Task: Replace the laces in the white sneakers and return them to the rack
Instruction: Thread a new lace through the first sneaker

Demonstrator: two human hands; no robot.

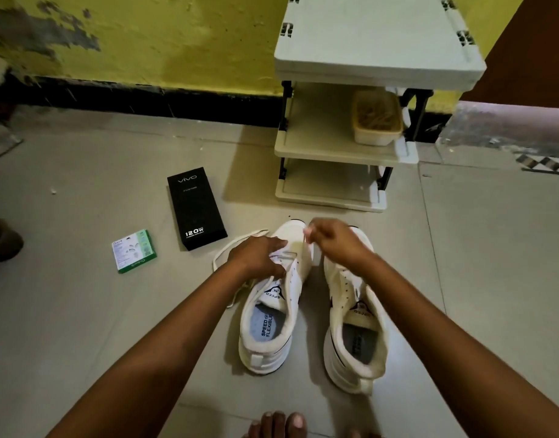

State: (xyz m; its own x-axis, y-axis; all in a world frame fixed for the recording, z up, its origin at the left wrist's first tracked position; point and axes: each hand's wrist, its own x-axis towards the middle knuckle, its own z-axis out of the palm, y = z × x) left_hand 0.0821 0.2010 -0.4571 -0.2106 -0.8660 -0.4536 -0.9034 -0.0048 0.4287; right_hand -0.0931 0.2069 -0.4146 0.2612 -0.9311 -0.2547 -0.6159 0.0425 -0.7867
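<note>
Two white sneakers are sitting side by side on the tiled floor (pixel 82 311), toes pointing toward a white shoe rack (pixel 376 42) against the yellow wall. The left hand (pixel 259 259) is resting on the left sneaker (pixel 271 311), fingers curled over its eyelet area and pressing the white lace (pixel 237 241) there. The lace's loose length is trailing off onto the floor at the shoe's left. The right hand (pixel 335 243) is pinching the lace's other end and lifting it above the toe. The right sneaker (pixel 354 327) is standing unlaced. On the rack's middle shelf, a lidded plastic container (pixel 377 121) is holding pale tan strands I cannot identify. A black vivo box (pixel 196 208) and a small green box (pixel 134 251) are lying closed on the floor.
</note>
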